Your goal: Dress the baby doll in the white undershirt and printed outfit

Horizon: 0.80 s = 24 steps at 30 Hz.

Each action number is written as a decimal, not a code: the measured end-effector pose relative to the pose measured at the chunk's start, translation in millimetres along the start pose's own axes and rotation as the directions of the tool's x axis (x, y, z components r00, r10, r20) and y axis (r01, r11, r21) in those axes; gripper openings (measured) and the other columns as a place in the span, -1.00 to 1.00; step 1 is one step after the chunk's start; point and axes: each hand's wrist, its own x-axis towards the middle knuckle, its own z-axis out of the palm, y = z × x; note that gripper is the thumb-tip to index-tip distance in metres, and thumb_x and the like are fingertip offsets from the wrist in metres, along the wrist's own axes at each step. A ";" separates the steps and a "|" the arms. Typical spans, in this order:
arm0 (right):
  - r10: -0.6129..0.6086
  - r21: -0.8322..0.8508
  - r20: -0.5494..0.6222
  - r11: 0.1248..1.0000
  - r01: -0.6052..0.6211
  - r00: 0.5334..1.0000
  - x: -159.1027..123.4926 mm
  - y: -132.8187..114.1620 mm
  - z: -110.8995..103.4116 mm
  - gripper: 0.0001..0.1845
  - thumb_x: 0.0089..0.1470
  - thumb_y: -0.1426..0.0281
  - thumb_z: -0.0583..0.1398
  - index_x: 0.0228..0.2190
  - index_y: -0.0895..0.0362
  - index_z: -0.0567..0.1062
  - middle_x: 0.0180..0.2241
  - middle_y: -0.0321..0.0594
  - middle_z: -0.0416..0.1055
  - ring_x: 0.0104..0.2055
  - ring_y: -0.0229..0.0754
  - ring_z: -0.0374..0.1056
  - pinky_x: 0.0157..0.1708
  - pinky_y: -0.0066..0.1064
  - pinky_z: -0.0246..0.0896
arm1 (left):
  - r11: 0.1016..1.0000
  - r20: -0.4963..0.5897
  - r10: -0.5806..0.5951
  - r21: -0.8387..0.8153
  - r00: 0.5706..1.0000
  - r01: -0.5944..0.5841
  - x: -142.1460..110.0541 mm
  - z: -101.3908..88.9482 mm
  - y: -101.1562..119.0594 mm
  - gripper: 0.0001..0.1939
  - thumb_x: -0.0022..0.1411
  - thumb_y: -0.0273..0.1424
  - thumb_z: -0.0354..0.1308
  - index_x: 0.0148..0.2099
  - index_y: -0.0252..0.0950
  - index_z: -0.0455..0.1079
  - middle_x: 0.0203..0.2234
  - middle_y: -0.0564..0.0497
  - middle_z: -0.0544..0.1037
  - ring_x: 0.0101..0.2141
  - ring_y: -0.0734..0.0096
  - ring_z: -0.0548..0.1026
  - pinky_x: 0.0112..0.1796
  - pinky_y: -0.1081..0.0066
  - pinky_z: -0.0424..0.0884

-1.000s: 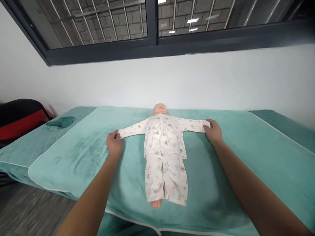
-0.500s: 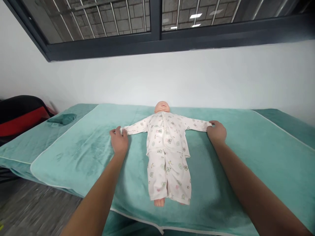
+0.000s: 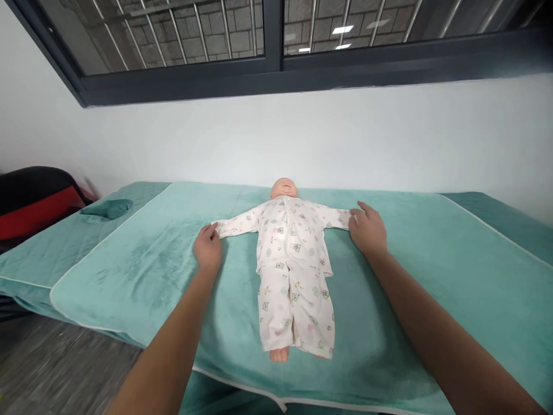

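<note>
A baby doll (image 3: 284, 188) lies on its back, arms stretched out sideways, in a white long-sleeved top (image 3: 291, 236) and matching trousers (image 3: 296, 308) with small printed figures. One foot (image 3: 279, 354) shows below a trouser leg. My left hand (image 3: 208, 246) pinches the end of the left-side sleeve (image 3: 235, 225) between thumb and fingers. Over the end of the right-side sleeve (image 3: 336, 218) lies my right hand (image 3: 369, 230), its fingers apart and touching the cloth; the cuff is hidden under it.
The doll rests on a teal plush cover (image 3: 129, 259) with pale piping, spread over a bed against a white wall (image 3: 276, 144). A dark-framed window (image 3: 272, 66) with bars behind it is above. At far left stands a black and red chair (image 3: 41, 210).
My right hand has moved inward from the cuff and its fingers have spread. My left hand loosened at the cuff half a second ago and has closed on it again.
</note>
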 end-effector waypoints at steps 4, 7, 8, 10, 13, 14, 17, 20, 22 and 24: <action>-0.118 0.112 0.233 0.989 0.094 0.965 1.7 -2.7 6.6 -0.49 0.29 0.22 -0.06 0.15 0.13 0.38 0.29 -0.06 0.21 0.30 0.01 0.14 0.27 -0.06 0.04 | 0.999 -0.008 0.023 -0.040 1.000 -0.024 0.0 0.1 -1.3 -0.59 0.25 -0.52 -0.04 0.06 -0.33 0.50 0.15 -0.10 0.47 0.14 0.24 0.42 0.22 0.25 0.24; -0.092 0.118 0.320 0.991 0.057 0.943 3.5 4.6 15.8 -0.41 0.31 0.17 -0.10 0.22 0.19 0.30 0.28 -0.01 0.22 0.32 0.01 0.13 0.29 -0.06 0.01 | 0.999 -0.024 0.025 -0.039 0.999 -0.026 -0.3 0.5 -1.4 -0.56 0.28 -0.52 -0.06 0.14 -0.33 0.45 0.21 -0.09 0.41 0.18 0.24 0.38 0.24 0.27 0.23; -0.085 0.109 0.334 0.993 0.051 0.939 4.0 7.2 18.3 -0.39 0.32 0.16 -0.12 0.23 0.21 0.29 0.29 0.01 0.21 0.32 0.01 0.12 0.30 -0.06 0.00 | 0.999 -0.029 0.026 -0.032 0.999 -0.027 -0.4 0.8 -1.4 -0.55 0.29 -0.53 -0.06 0.16 -0.33 0.43 0.22 -0.08 0.39 0.18 0.24 0.38 0.23 0.29 0.23; -0.069 0.079 0.354 0.996 0.044 0.933 4.4 10.9 21.5 -0.36 0.33 0.14 -0.15 0.24 0.23 0.27 0.29 0.03 0.20 0.33 0.02 0.11 0.29 -0.06 0.00 | 1.000 -0.036 0.028 -0.011 0.999 -0.028 -0.6 1.5 -1.6 -0.52 0.28 -0.55 -0.07 0.19 -0.33 0.41 0.24 -0.08 0.36 0.18 0.24 0.37 0.22 0.32 0.25; -0.017 0.010 0.367 1.000 0.015 0.930 4.0 11.6 21.3 -0.35 0.34 0.11 -0.19 0.23 0.21 0.28 0.29 0.01 0.21 0.32 0.04 0.13 0.27 -0.04 0.03 | 0.999 -0.034 0.019 0.037 0.999 -0.018 -0.3 3.4 -3.1 -0.49 0.26 -0.58 -0.07 0.22 -0.32 0.38 0.26 -0.08 0.34 0.17 0.23 0.38 0.18 0.33 0.29; 0.002 -0.013 0.369 1.000 0.003 0.929 3.8 10.9 20.5 -0.35 0.34 0.10 -0.19 0.22 0.19 0.30 0.27 0.00 0.24 0.30 0.05 0.16 0.25 -0.04 0.04 | 0.998 -0.025 0.009 0.061 1.000 -0.007 0.0 4.5 -3.9 -0.49 0.26 -0.57 -0.06 0.22 -0.31 0.38 0.26 -0.08 0.34 0.16 0.22 0.39 0.16 0.32 0.31; 0.039 -0.068 0.372 0.998 -0.015 0.928 2.6 7.3 17.1 -0.38 0.34 0.10 -0.19 0.18 0.14 0.34 0.21 -0.04 0.33 0.24 0.04 0.24 0.21 -0.05 0.08 | 0.987 0.009 -0.012 0.158 1.000 0.011 1.3 8.7 -6.5 -0.53 0.27 -0.52 -0.03 0.20 -0.28 0.40 0.24 -0.10 0.36 0.13 0.15 0.41 0.11 0.27 0.35; 0.074 -0.113 0.360 0.993 -0.035 0.930 -0.4 2.4 13.0 -0.41 0.35 0.10 -0.18 0.18 0.11 0.33 0.20 -0.03 0.34 0.22 0.03 0.25 0.19 -0.05 0.09 | 0.973 0.022 0.012 0.229 1.000 -0.017 2.8 13.3 -7.2 -0.57 0.26 -0.49 -0.01 0.14 -0.27 0.45 0.20 -0.15 0.40 0.12 0.06 0.40 0.11 0.18 0.33; 0.111 -0.139 0.348 0.988 -0.066 0.931 -4.9 -2.3 8.3 -0.40 0.34 0.09 -0.16 0.21 0.14 0.29 0.22 0.01 0.31 0.25 0.04 0.21 0.19 -0.04 0.07 | 0.971 0.015 0.015 0.237 1.000 -0.019 3.9 14.7 -5.8 -0.61 0.27 -0.48 -0.01 0.07 -0.29 0.49 0.15 -0.20 0.43 0.10 0.00 0.40 0.09 0.10 0.33; 0.150 -0.160 0.328 0.982 -0.102 0.933 -13.6 -9.4 0.3 -0.38 0.34 0.10 -0.14 0.24 0.18 0.25 0.26 0.08 0.24 0.29 0.08 0.15 0.22 -0.01 0.04 | 0.975 -0.001 0.007 0.222 1.000 -0.007 4.5 13.2 -3.0 -0.65 0.28 -0.46 -0.02 0.00 -0.32 0.51 0.11 -0.24 0.44 0.08 -0.03 0.40 0.08 0.05 0.32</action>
